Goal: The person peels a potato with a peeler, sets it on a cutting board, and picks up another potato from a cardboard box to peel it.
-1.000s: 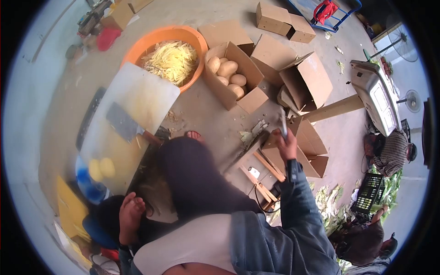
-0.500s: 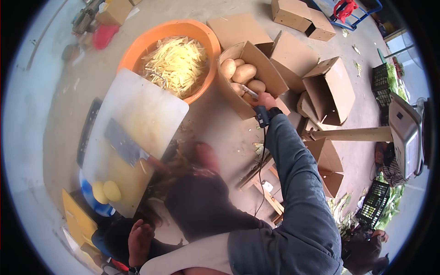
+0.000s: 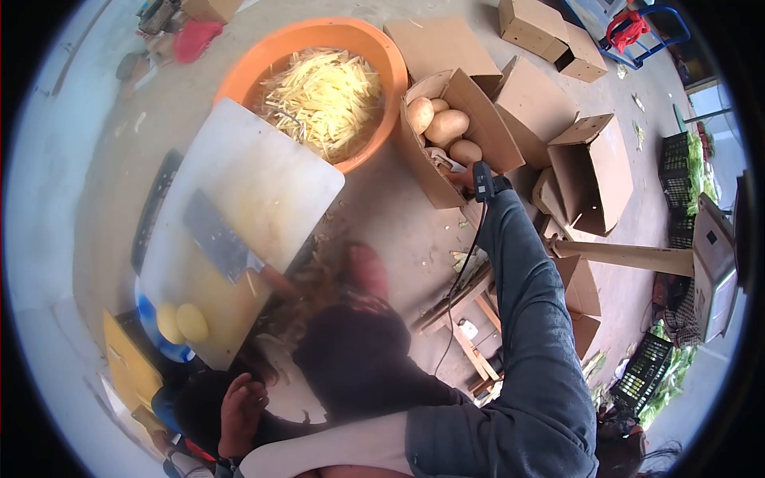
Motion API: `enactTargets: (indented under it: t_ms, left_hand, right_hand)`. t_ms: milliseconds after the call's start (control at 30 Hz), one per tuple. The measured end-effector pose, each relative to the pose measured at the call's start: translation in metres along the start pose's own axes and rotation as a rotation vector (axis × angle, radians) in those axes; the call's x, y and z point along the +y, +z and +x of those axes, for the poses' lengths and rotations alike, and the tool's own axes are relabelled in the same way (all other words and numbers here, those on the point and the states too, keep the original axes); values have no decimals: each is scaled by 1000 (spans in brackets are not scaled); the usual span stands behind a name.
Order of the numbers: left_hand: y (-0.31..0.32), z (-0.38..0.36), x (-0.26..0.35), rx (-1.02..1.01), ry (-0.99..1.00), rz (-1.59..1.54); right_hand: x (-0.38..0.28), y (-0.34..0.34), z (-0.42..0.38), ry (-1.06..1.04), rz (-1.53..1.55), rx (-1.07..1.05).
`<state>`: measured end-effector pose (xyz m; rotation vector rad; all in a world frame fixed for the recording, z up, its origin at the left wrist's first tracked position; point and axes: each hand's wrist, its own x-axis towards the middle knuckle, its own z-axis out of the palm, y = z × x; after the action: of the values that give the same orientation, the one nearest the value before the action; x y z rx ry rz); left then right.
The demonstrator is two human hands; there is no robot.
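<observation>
My right hand (image 3: 460, 178) reaches down inside the near end of a cardboard box (image 3: 488, 126) holding several unpeeled potatoes (image 3: 447, 126). Its fingers close round a slim, pale tool (image 3: 451, 163) whose kind I cannot make out; the box edge and a black wrist device hide part of the hand. My left hand (image 3: 241, 408) hangs low beside the cutting board, fingers loosely bent and nothing visible in them. On the white cutting board (image 3: 263, 163) lie a cleaver (image 3: 219, 239) and two peeled potatoes (image 3: 191, 323).
An orange tub (image 3: 393, 60) full of cut potato strips (image 3: 323, 99) stands beyond the board. More cardboard boxes (image 3: 591, 163) lie to the right, near a scale (image 3: 712, 251). Below my right arm is a wooden stool (image 3: 470, 350). Black crates (image 3: 642, 370) with greens stand far right.
My right hand has gone deeper into the potato box, so less of it and the pale tool show. The whole view has shifted slightly. My left hand stays low, its fingers a little more bent.
</observation>
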<state>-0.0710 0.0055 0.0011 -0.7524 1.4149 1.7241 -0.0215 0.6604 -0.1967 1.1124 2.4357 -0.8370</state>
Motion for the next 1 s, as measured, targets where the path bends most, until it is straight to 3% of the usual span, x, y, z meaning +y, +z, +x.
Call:
enactTargets:
  t_ms: [67,167,200,267,400,500,533,633,667,733,833,1000]
  left_hand:
    - [-1,2,-1,-18,-11,9]
    - [-1,3,0,-9,-9,41]
    - [-1,3,0,-8,-9,41]
    - [-1,4,-1,-19,-5,47]
    - [-2,3,-2,-26,10,35]
    - [1,1,0,-25,-7,43]
    - [0,3,-1,-39,7,36]
    - [1,2,1,-73,34,10]
    - [2,2,1,-82,49,-5]
    - [-2,6,2,-130,46,-47]
    - [3,1,9,-227,38,-127]
    - [19,-7,26,-418,163,-79]
  right_hand:
    - [-19,-6,-16,-8,282,-80]
    - [82,89,103,-273,217,175]
    - [66,77,88,-273,217,174]
    - [10,34,29,-30,75,50]
    - [-10,20,10,0,-3,154]
    - [-16,-9,-2,232,261,-127]
    - [-15,-13,-9,229,256,-123]
    - [-20,-31,-63,199,939,-186]
    - [-15,-27,-79,207,930,-172]
    - [-2,-19,-111,-38,1400,-180]
    - [-38,-22,-198,-360,1595,-95]
    - [-110,-26,-295,-463,1833,-399]
